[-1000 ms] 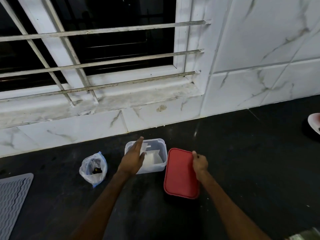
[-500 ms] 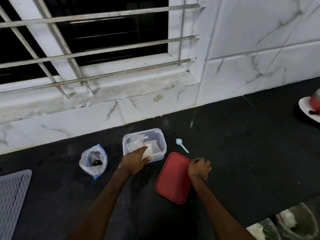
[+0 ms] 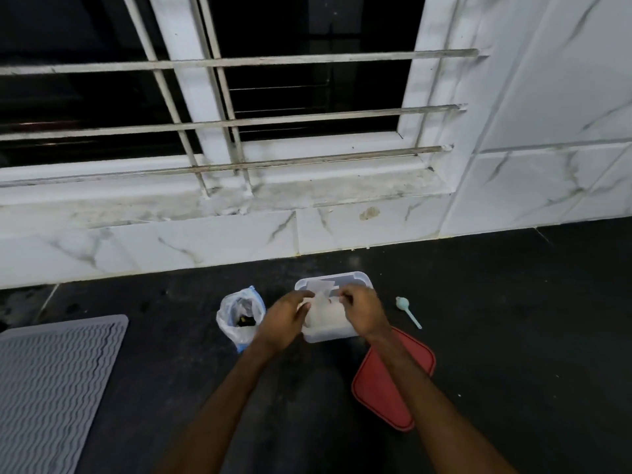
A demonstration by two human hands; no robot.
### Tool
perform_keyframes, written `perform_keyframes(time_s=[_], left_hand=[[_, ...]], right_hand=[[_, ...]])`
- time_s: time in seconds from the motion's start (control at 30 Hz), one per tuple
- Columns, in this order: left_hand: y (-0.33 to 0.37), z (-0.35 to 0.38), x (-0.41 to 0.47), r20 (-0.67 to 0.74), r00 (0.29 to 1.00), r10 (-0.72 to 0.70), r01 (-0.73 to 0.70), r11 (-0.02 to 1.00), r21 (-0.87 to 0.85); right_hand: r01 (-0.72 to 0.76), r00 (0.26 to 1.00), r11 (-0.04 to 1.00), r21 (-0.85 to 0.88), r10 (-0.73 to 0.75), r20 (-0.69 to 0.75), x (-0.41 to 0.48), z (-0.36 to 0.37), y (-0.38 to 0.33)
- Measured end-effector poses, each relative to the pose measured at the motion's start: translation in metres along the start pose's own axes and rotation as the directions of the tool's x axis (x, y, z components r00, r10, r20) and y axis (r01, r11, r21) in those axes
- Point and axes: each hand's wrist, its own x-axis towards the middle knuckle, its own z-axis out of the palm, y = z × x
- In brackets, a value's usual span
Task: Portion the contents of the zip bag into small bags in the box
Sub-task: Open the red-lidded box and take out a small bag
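Note:
A clear plastic box [image 3: 355,278] stands on the black counter with several small clear bags inside. Both hands are over it. My left hand [image 3: 285,321] and my right hand [image 3: 364,311] each pinch a side of one small clear bag [image 3: 321,289] above the box. The zip bag [image 3: 241,318] stands open just left of the box, with dark contents at its bottom. A small light-blue scoop [image 3: 407,309] lies to the right of the box.
The box's red lid [image 3: 396,388] lies flat on the counter under my right forearm. A grey ribbed mat [image 3: 51,388] covers the counter's left end. A white marble wall and a barred window rise right behind the box.
My right hand left the red lid and moved up to the box. Both hands now hold a small bag above it. The lid stays on the counter.

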Motion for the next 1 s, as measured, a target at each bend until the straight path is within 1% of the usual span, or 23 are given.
perform_keyframes(time_s=[0.03, 0.07, 0.13, 0.2, 0.27, 0.33, 0.4, 0.47, 0.53, 0.6, 0.7, 0.77, 0.9, 1.0], left_hand=[[-0.007, -0.010, -0.003, -0.019, 1.000, -0.022, 0.021, 1.000, -0.008], [-0.015, -0.019, -0.006, -0.023, 0.999, -0.041, 0.041, 0.999, 0.004], [-0.029, -0.031, -0.011, 0.000, 0.998, -0.068, 0.068, 0.997, 0.039], [-0.037, -0.036, -0.014, 0.060, 0.995, -0.079, 0.077, 0.996, 0.042], [-0.038, -0.034, -0.016, 0.126, 0.989, -0.074, 0.069, 0.997, 0.045], [-0.033, -0.029, -0.016, 0.145, 0.988, -0.056, 0.050, 0.998, 0.048], [-0.029, -0.024, -0.013, 0.144, 0.988, -0.048, 0.048, 0.999, -0.001], [-0.028, -0.021, -0.009, 0.139, 0.989, -0.058, 0.065, 0.997, -0.045], [-0.024, -0.018, -0.006, 0.141, 0.989, -0.049, 0.060, 0.995, -0.080], [-0.018, -0.014, -0.006, 0.147, 0.989, -0.026, 0.043, 0.993, -0.114], [-0.014, -0.007, -0.007, 0.154, 0.988, -0.020, 0.038, 0.992, -0.116], [-0.016, -0.003, -0.007, 0.147, 0.989, -0.030, 0.047, 0.992, -0.117], [-0.016, -0.003, -0.004, 0.136, 0.989, -0.059, 0.070, 0.994, -0.083], [-0.020, -0.005, 0.002, 0.053, 0.992, -0.116, 0.120, 0.990, -0.071]], right_hand=[[0.027, 0.990, 0.995, -0.091, -0.014, 0.142, 0.009, 0.007, -0.002], [0.053, 0.959, 0.984, -0.168, -0.003, 0.282, 0.014, 0.013, -0.002], [0.082, 0.854, 0.964, -0.252, 0.062, 0.516, 0.022, 0.024, -0.001], [0.092, 0.764, 0.948, -0.304, 0.128, 0.633, 0.027, 0.026, 0.000], [0.106, 0.712, 0.931, -0.350, 0.175, 0.680, 0.032, 0.027, 0.002], [0.144, 0.693, 0.904, -0.403, 0.199, 0.693, 0.040, 0.034, 0.009], [0.161, 0.705, 0.885, -0.436, 0.206, 0.679, 0.041, 0.036, 0.008], [0.166, 0.708, 0.875, -0.455, 0.216, 0.672, 0.040, 0.034, 0.000], [0.134, 0.710, 0.874, -0.468, 0.245, 0.661, 0.040, 0.032, -0.005], [0.069, 0.749, 0.882, -0.466, 0.263, 0.608, 0.041, 0.033, -0.004], [0.072, 0.783, 0.873, -0.482, 0.250, 0.569, 0.039, 0.030, -0.003], [0.065, 0.795, 0.888, -0.454, 0.229, 0.562, 0.038, 0.026, 0.001], [0.100, 0.839, 0.929, -0.357, 0.115, 0.532, 0.037, 0.011, 0.002], [0.071, 0.880, 0.967, -0.246, 0.055, 0.472, 0.044, 0.000, -0.003]])
